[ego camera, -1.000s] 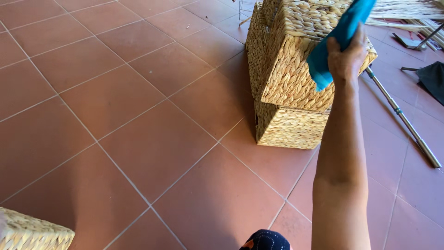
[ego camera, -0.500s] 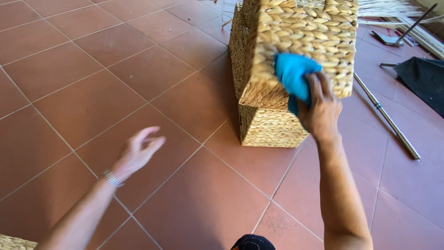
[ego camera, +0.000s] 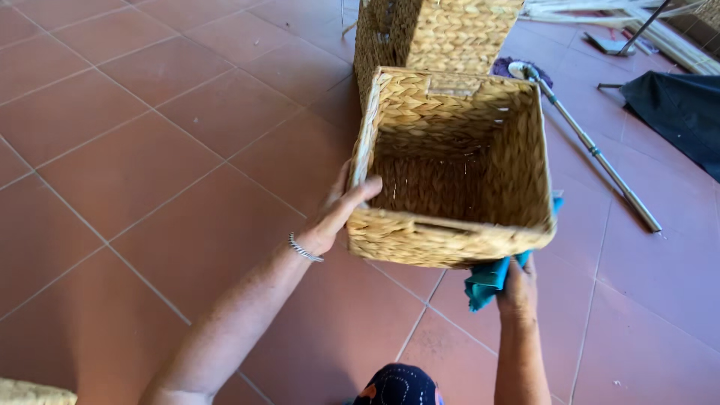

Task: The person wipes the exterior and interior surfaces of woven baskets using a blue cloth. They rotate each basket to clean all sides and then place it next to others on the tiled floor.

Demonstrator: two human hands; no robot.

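A square basket of woven straw-coloured fibre [ego camera: 457, 169] is held above the floor of reddish-brown tiles [ego camera: 150, 150], tipped so its open mouth faces the camera and the bare inside shows. The left hand [ego camera: 341, 206] grips the basket's left wall, thumb hooked over the rim and inside, the other fingers hidden behind the weave; a thin silver bracelet [ego camera: 304, 247] sits at the wrist. The right hand [ego camera: 517, 285] is under the near lower edge, pressing a crumpled teal cloth [ego camera: 491, 274] against the basket's underside; it seems closed on the cloth, though the fingers are mostly hidden. Just behind stands a second woven basket [ego camera: 442, 34]. To the right a metal mop pole [ego camera: 592, 150] lies on the tiles, with a dark fabric sheet [ego camera: 675, 112] beyond it.
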